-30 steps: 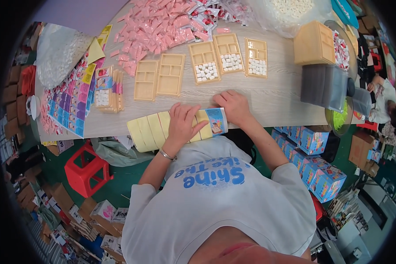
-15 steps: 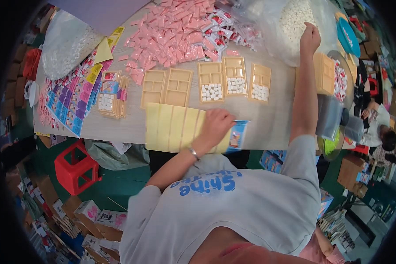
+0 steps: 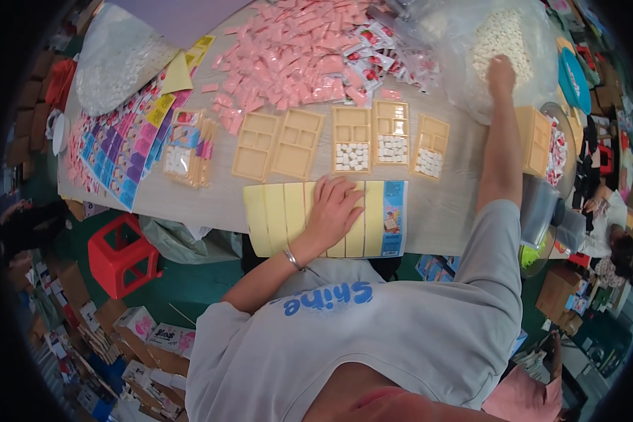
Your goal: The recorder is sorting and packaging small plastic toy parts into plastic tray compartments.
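My left hand (image 3: 334, 212) lies flat, fingers apart, on a yellow card sheet (image 3: 295, 224) with dark lines and a blue printed strip at its right end. My right hand (image 3: 501, 76) reaches into an open clear plastic bag (image 3: 464, 90) at the far right, at the heap of small white pieces (image 3: 503, 39); its fingertips are hidden there. Beyond the sheet stand compartmented beige trays. The left tray (image 3: 254, 145) and its neighbour (image 3: 297, 143) hold nothing, while three others, such as the middle tray (image 3: 392, 112), have white pieces in their near compartment.
Pink packets (image 3: 281, 60) heap at the back. Left are a stack of filled trays (image 3: 188, 156), colourful printed sheets (image 3: 126, 151) and another bag of white pieces (image 3: 119, 63). Upright beige trays (image 3: 532, 141) and clear containers (image 3: 539, 200) stand right. A red stool (image 3: 123, 257) sits below.
My right hand has drawn back slightly and dipped onto the white heap. My left hand has flattened and spread on the yellow sheet, shifting off the blue strip. The whole view has moved slightly.
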Available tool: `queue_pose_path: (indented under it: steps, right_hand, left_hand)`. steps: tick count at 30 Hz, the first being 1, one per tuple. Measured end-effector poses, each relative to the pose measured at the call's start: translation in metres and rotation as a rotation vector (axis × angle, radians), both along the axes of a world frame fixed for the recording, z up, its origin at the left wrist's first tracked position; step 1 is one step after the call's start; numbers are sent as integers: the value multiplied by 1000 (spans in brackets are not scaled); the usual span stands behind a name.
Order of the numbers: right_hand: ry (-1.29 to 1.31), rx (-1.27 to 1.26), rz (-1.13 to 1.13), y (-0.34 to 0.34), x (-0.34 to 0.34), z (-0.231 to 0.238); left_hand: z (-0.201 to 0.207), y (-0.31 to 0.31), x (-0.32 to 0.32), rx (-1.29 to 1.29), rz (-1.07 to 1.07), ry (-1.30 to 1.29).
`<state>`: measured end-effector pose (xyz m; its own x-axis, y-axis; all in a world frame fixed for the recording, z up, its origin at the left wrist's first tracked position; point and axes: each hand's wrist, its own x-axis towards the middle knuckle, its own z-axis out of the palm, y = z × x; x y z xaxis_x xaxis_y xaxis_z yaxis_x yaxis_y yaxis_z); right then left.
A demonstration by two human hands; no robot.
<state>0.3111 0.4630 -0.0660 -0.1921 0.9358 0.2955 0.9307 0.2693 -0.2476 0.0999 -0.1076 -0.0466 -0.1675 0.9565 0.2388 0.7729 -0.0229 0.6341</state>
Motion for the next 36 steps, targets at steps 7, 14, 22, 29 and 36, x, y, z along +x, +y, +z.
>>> queue_pose_path:
  steps: [7, 14, 22, 29, 36]
  right_hand:
    - [1893, -637, 47, -40, 22, 67]
    - [2017, -1348, 440, -308, -118, 46]
    - [1845, -974, 183, -461, -218, 19]
    - [1590, -749, 424, -470, -223, 4]
    - [1625, -851, 534, -471, -218, 10]
  left_hand:
    - [1, 14, -118, 64, -8, 1]
    - [23, 17, -163, -126, -97, 368]
    - [12, 8, -137, -123, 46, 195]
    - [13, -6, -132, -169, 57, 184]
    - [11, -7, -130, -147, 75, 152]
